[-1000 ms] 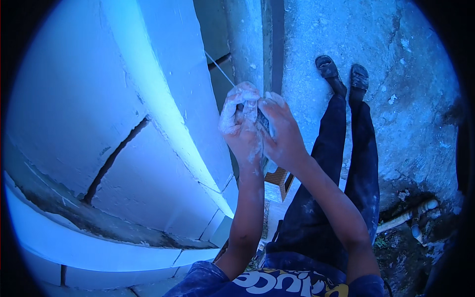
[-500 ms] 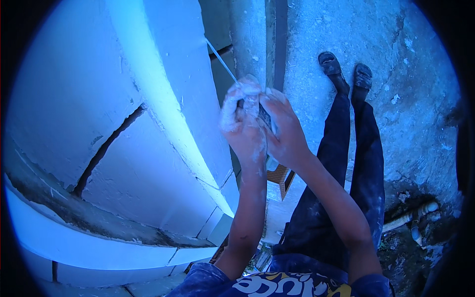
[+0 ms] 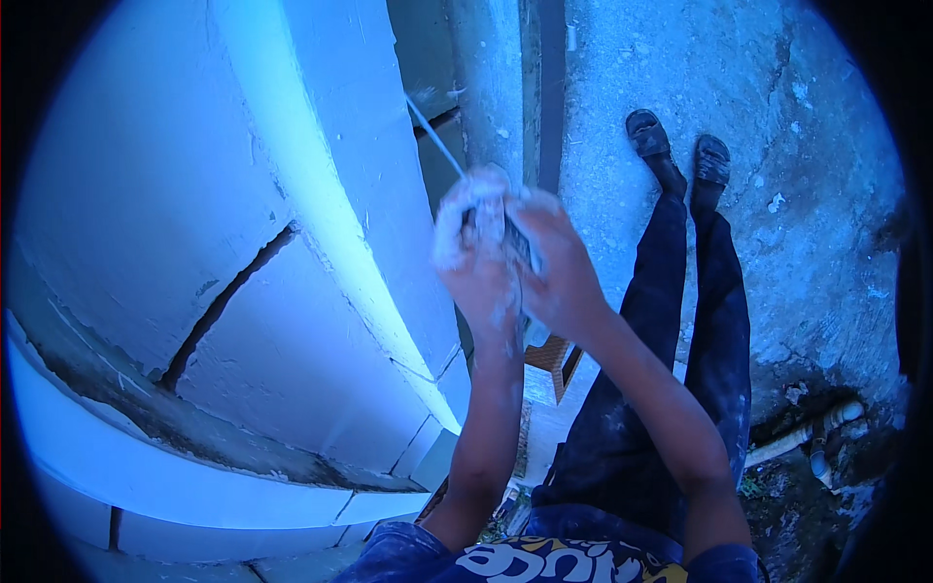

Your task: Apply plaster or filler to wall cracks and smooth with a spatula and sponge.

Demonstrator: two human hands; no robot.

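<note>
Both hands are up together, just beside the long right-hand edge of the pale, smooth-faced, cracked wall (image 3: pixel 209 146). A thin, pale, straight cord (image 3: pixel 434 136) slants from that edge down to the fingertips of the dusty bare left grip (image 3: pixel 479 255). Could be a slim rod; too blurred to be sure. Left grip: fingers curled nearly closed, small gap by the thumb, cord end pinched at the top. Dusty bare right grip (image 3: pixel 554 255): bent inward, mostly closed on a small dark, rough-looking piece (image 3: pixel 522 247) wedged between the two hands. Its outline is mostly hidden; can't tell the material.

Handling, my read: cord is light, probably flexible, looks straight enough to be under tension. Powder on the fingers likely makes it slippery, so pinch near its lower end with thumb and forefinger pads, or take a wrap. Dark piece looks light and stiff, not obviously fragile; hold by the sides, thumb on the face toward the body. Grey concrete floor (image 3: pixel 826 214) lies well below, so a drop goes far.
</note>
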